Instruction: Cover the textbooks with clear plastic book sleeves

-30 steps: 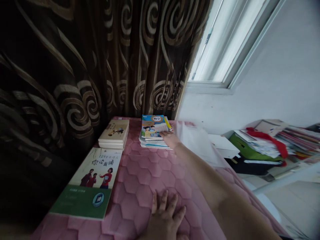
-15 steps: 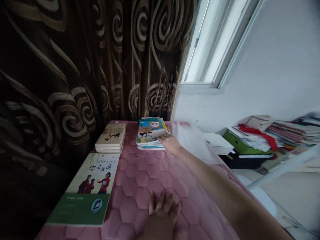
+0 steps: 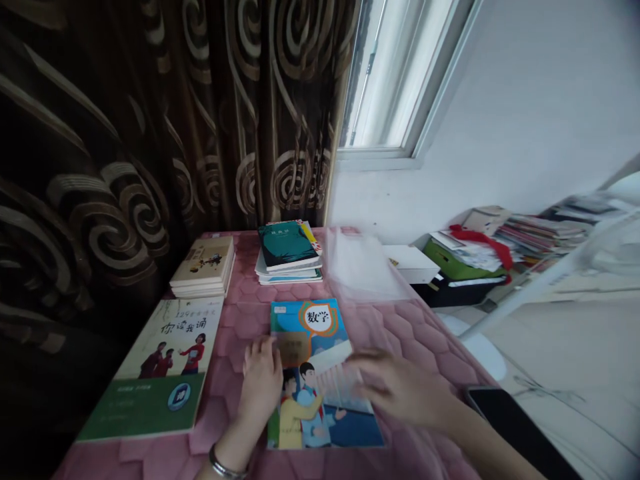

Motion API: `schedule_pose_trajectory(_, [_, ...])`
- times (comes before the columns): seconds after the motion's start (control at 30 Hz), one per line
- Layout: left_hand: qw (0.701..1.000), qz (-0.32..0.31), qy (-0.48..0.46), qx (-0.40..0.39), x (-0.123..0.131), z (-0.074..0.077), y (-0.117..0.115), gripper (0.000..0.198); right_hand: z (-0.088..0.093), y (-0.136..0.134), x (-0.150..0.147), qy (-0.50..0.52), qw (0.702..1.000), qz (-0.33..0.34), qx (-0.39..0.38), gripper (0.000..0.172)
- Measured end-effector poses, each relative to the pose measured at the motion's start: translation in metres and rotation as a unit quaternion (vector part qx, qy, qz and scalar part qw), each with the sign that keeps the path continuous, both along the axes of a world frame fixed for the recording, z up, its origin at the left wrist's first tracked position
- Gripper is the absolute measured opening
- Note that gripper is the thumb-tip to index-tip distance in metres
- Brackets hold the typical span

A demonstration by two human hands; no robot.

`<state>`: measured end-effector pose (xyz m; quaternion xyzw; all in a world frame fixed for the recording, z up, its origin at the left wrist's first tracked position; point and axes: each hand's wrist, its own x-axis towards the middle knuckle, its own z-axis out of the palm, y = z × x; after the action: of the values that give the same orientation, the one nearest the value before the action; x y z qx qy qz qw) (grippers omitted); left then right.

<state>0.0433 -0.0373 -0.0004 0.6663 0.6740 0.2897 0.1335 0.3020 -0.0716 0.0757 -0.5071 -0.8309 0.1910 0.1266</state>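
A blue maths textbook [image 3: 327, 373] lies face up on the pink quilted cover in front of me. My left hand [image 3: 263, 377] rests at its left edge, fingers bent and a little apart, a silver bracelet on the wrist. Over the book's right side is my right hand [image 3: 395, 387], blurred, with thumb and fingers apart; whether it touches the cover cannot be made out. Behind the textbook stands a pile of books topped by a dark green book [image 3: 287, 243]. To the left lies a green and white reading book [image 3: 155, 367].
A stack of tan books [image 3: 203, 263] sits by the patterned curtain [image 3: 215, 133]. Clear plastic sheets [image 3: 360, 267] lie near the wall. A black phone-like slab [image 3: 515, 433] is at the right edge. Beyond are a white box [image 3: 413, 263] and a green container [image 3: 447, 260] with papers.
The maths textbook has come off the back pile to the middle, uncovering the dark green book. My right hand has drawn back towards me; my left hand has moved to the textbook's left edge.
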Motion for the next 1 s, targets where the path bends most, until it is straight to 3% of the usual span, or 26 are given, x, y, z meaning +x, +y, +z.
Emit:
schedule_pose_trajectory(0.07, [0.994,0.003,0.104,-0.039,0.013,0.002,-0.009,0.039,-0.01,0.021,0.001,-0.006,0.989,-0.144,-0.009,0.026])
schedule_pose_trajectory(0.13, [0.987,0.014,0.146,-0.072,0.019,0.004,-0.012,0.044,-0.022,0.043,0.0,-0.015,0.973,-0.23,-0.027,0.027])
schedule_pose_trajectory(0.3, [0.989,-0.018,0.127,-0.071,0.007,0.002,-0.003,0.047,-0.049,0.069,-0.012,0.087,0.963,-0.246,-0.066,0.029])
schedule_pose_trajectory(0.47, [0.991,-0.025,0.118,-0.057,0.004,-0.005,-0.001,0.052,-0.061,0.068,-0.013,0.203,0.955,-0.184,-0.113,0.034])
schedule_pose_trajectory(0.57, [0.988,-0.047,0.117,-0.084,0.0,0.002,-0.006,0.053,-0.057,0.063,-0.006,0.232,0.953,-0.179,-0.075,0.034])
schedule_pose_trajectory(0.67, [0.978,-0.122,0.124,-0.119,-0.007,0.015,-0.008,0.054,-0.046,0.06,0.01,0.252,0.945,-0.201,-0.054,0.037])
schedule_pose_trajectory(0.8, [0.95,-0.196,0.17,-0.173,-0.007,0.027,-0.011,0.055,-0.024,0.06,0.04,0.312,0.913,-0.253,-0.066,0.041])
schedule_pose_trajectory(1.0, [0.953,-0.094,0.225,-0.178,0.021,0.017,-0.022,0.062,-0.003,0.066,0.06,0.402,0.86,-0.287,-0.129,0.041])
